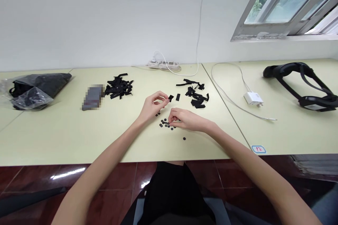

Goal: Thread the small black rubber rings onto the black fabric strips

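Observation:
My left hand point(154, 106) pinches a short black strip point(171, 98) between thumb and fingers, just over the table. Beside it another black strip point(178, 97) lies flat by itself. Over a scatter of small dark round washers point(165, 123), my right hand point(183, 119) is closed with its fingertips pointing down at them; whether it grips one is hidden. One dark disc point(184, 138) sits apart, nearer the table's front edge. A loose group of black strips point(196, 95) is spread beyond my right hand, and a denser pile of black strips point(119, 87) lies to the left.
On the left are a blurred-out flat object point(93, 97) and a clear plastic bag point(37, 91) with dark contents. A power strip point(164, 65) stands against the wall. To the right are a white charger point(253, 98) with its cable and a black headset point(303, 84).

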Tool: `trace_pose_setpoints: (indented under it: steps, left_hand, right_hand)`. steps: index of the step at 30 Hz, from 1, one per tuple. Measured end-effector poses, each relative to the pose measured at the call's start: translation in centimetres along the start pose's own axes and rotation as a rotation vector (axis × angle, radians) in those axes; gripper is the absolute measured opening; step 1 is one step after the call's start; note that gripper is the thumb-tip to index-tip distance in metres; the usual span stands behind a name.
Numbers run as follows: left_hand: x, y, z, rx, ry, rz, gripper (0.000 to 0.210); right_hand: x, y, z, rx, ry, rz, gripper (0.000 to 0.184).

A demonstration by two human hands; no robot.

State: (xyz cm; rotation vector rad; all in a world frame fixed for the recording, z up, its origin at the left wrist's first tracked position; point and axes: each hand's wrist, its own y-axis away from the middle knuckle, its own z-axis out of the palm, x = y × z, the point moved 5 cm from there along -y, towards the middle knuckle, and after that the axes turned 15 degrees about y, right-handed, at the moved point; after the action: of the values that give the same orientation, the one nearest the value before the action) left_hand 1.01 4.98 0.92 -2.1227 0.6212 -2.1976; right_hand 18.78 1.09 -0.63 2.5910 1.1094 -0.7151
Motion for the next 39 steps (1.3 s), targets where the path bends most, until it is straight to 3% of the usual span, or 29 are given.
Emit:
trace_pose_setpoints:
  steps: [3, 8, 10, 12, 13, 15, 19, 22, 27, 34, 39]
  left_hand:
    - [0.9, 0.3, -0.1, 0.024, -0.125, 0.189, 0.02]
    - [3.1, 1.3, -0.2, -0.006, -0.577, 0.8, 0.007]
    - [3.5, 1.7, -0.3, -0.028, -0.706, 0.978, 0.013]
    - [3.6, 1.9, -0.3, -0.042, -0.772, 1.078, 0.017]
    - [3.6, 2.0, -0.4, -0.052, -0.785, 1.088, 0.017]
    - [3.3, 1.7, -0.4, -0.085, -0.796, 0.996, 0.012]
    - [2.3, 0.9, -0.4, -0.157, -0.728, 0.595, 0.022]
    - [2.0, 0.9, -0.4, -0.182, -0.639, 0.435, 0.03]
    - [2.0, 1.0, -0.2, -0.197, -0.612, 0.406, 0.031]
    - [1.7, 0.9, -0.5, -0.171, -0.597, 0.434, 0.033]
    - [2.0, 1.0, -0.1, -0.127, -0.553, 0.446, 0.032]
  right_hand:
    - [-0.3, 0.1, 0.2, -0.002, 0.004, -0.014, 0.011]
    - [-0.3, -0.1, 0.1, 0.056, -0.046, -0.029, 0.017]
    - [0.6, -0.2, -1.0, 0.186, -0.113, 0.031, 0.017]
    - [1.7, 0.1, -2.7, 0.397, -0.23, 0.119, 0.018]
    - [2.1, 0.3, -3.5, 0.479, -0.32, 0.149, 0.021]
    - [2.5, 0.6, -4.4, 0.524, -0.505, 0.179, 0.028]
    - [2.0, 0.7, -4.3, 0.442, -0.676, 0.181, 0.035]
    - [1.6, 0.5, -3.6, 0.389, -0.707, 0.183, 0.036]
    - [1.3, 0.1, -2.9, 0.327, -0.819, 0.184, 0.039]
    - [0.5, 0.1, -1.7, 0.058, -0.976, 0.154, 0.046]
    - [0.8, -0.2, -1.8, 0.143, -0.951, 0.169, 0.041]
